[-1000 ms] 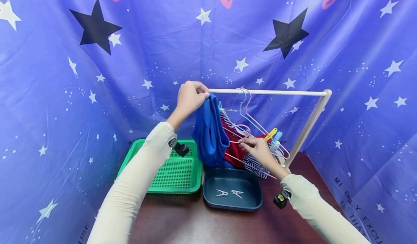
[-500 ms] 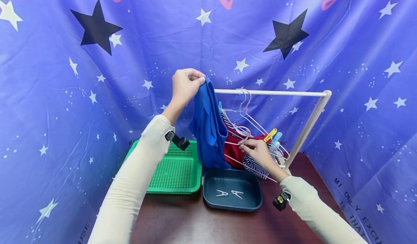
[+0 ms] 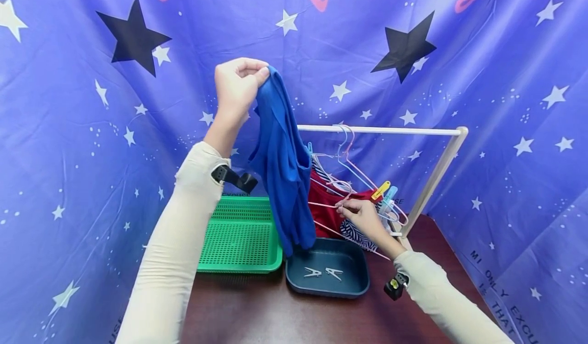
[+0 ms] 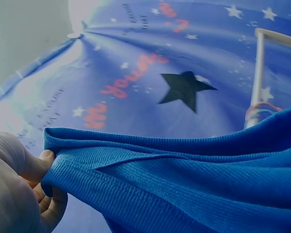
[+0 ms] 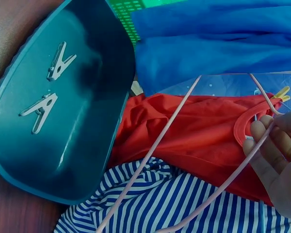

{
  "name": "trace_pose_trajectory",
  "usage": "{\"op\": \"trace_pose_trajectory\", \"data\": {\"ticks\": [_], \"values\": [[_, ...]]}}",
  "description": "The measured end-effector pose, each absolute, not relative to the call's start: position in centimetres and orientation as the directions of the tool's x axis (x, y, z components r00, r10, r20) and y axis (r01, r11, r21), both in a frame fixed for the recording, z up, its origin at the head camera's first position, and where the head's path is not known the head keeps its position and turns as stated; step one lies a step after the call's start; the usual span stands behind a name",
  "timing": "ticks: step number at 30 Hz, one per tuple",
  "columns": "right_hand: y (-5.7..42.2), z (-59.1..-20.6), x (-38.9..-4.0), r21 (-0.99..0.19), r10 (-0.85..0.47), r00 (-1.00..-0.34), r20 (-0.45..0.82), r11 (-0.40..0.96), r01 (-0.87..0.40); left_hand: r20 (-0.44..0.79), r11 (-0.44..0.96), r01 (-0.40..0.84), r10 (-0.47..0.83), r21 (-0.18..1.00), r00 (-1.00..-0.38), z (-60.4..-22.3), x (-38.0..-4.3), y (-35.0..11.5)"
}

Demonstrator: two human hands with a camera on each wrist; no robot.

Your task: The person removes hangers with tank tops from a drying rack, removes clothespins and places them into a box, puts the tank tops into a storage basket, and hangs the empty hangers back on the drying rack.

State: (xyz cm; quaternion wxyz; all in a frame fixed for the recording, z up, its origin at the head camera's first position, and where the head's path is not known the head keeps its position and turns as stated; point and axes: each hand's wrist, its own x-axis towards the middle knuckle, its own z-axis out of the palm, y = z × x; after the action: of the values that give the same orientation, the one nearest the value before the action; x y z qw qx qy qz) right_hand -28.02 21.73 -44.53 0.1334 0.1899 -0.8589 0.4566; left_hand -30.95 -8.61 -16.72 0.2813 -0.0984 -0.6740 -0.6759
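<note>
My left hand pinches the top edge of a blue ribbed-knit garment, thumb against fingers, and holds it up so it hangs in long folds. In the left wrist view, the fingertips grip the folded edge of the cloth. My right hand pinches a pink wire hanger by one side. The hanger's far end disappears at the blue cloth, hidden by it. Behind the right hand are a red garment and a blue-and-white striped garment.
A white rack rail carries several hangers with clothes. Yellow and blue clips sit near the right post. A green basket and a dark tray holding two white clothespins stand on the brown table.
My left hand has risen and moved left from the rail's end, drawing the blue garment up with it. The right hand has stayed nearly in place on the pink hanger.
</note>
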Motion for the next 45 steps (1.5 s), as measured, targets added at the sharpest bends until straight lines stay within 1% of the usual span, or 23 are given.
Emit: {"op": "trace_pose_trajectory", "data": {"ticks": [4, 7, 10, 12, 17, 24, 34, 39, 45], "values": [[21.9, -45.1, -28.4, -0.748, -0.211, -0.887, 0.41, 0.479, -0.459, 0.503, 0.016, 0.518, -0.266, 0.855, -0.822, -15.1, -30.1, -9.7], [21.8, -45.2, -28.4, -0.755, -0.217, -0.883, 0.416, 0.459, -0.469, 0.519, -0.005, 0.544, -0.294, 0.839, -0.803, -14.0, -29.7, -10.4], [21.7, -45.2, -28.3, -0.748, -0.219, -0.882, 0.417, 0.469, -0.47, 0.533, -0.024, 0.57, -0.322, 0.821, -0.782, -13.2, -29.3, -11.0], [21.7, -45.2, -28.3, -0.747, -0.218, -0.885, 0.412, 0.475, -0.465, 0.53, -0.038, 0.572, -0.332, 0.819, -0.78, -12.8, -29.1, -11.4], [21.6, -45.1, -28.0, -0.756, -0.215, -0.897, 0.387, 0.482, -0.442, 0.518, -0.014, 0.555, -0.34, 0.832, -0.785, -12.4, -28.9, -12.6], [21.6, -45.2, -27.8, -0.763, -0.215, -0.902, 0.374, 0.481, -0.431, 0.502, 0.067, 0.512, -0.345, 0.856, -0.793, -13.2, -29.1, -13.2], [21.7, -45.9, -28.0, -0.74, -0.239, -0.882, 0.406, 0.481, -0.471, 0.527, 0.2, 0.488, -0.338, 0.85, -0.78, -16.1, -30.6, -13.2], [21.9, -46.1, -27.8, -0.73, -0.239, -0.883, 0.405, 0.497, -0.469, 0.531, 0.309, 0.442, -0.339, 0.842, -0.776, -18.0, -31.3, -13.8], [22.2, -46.1, -27.7, -0.74, -0.236, -0.888, 0.394, 0.492, -0.459, 0.569, 0.519, 0.358, -0.335, 0.777, -0.751, -20.3, -32.2, -15.5]]}}
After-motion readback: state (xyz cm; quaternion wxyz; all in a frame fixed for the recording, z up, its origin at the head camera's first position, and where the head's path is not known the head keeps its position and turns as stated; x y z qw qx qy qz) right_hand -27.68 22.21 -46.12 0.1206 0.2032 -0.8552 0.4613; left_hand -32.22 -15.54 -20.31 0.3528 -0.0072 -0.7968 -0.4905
